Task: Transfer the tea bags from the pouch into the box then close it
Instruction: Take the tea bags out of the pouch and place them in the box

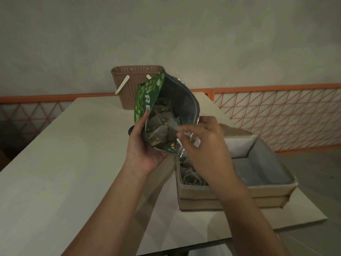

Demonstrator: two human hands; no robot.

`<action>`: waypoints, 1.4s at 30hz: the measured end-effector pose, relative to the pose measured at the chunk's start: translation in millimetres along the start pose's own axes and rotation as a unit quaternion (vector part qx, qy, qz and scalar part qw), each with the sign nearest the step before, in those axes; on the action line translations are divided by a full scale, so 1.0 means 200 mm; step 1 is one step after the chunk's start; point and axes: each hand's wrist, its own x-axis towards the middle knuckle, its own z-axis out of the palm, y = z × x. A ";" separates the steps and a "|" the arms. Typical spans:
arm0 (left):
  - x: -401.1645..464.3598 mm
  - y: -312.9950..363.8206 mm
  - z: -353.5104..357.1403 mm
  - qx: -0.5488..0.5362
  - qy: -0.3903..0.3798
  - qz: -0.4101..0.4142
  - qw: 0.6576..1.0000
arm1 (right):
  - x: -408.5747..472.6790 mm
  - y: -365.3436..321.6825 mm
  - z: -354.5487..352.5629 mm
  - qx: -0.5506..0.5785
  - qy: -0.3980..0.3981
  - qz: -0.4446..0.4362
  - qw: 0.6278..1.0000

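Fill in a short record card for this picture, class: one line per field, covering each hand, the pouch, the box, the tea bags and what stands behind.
left hand: grips the pouch from below
right hand: fingers at the pouch mouth, pinching a tea bag
pouch: green, open, tilted, tea bags inside
box: cardboard, open, on the table
box contents: several tea bags at its left end
behind: brown perforated basket at the table's far edge

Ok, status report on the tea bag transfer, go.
Left hand grips pouch, mouth open. Right hand pinches a tea bag at the mouth. Box open, some bags inside. Nothing in the way.
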 end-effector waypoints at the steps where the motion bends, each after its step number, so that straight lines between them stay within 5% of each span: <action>1: 0.00 0.00 0.00 -0.001 0.001 -0.001 1.000 | 0.00 0.00 0.00 0.039 0.001 0.009 0.999; 7: 0.02 0.01 -0.01 0.004 -0.031 0.010 0.999 | -0.01 -0.03 -0.13 0.290 0.022 0.075 0.954; 17: 0.03 0.01 -0.01 -0.019 -0.039 0.002 0.999 | -0.07 0.08 -0.18 0.071 -0.203 0.138 0.967; 24: 0.01 0.00 -0.01 0.005 -0.028 0.005 1.000 | -0.04 0.00 -0.14 0.260 -0.103 0.159 0.947; 30: 0.01 0.02 -0.01 0.006 -0.055 -0.001 0.998 | -0.01 0.00 -0.12 0.190 -0.030 0.125 0.973; 35: 0.03 0.02 -0.04 0.001 -0.065 -0.008 0.998 | 0.02 -0.10 -0.22 0.362 0.081 0.059 0.927; 42: 0.02 0.01 -0.02 -0.030 -0.077 -0.003 0.997 | 0.02 -0.13 -0.31 0.419 0.122 0.070 0.897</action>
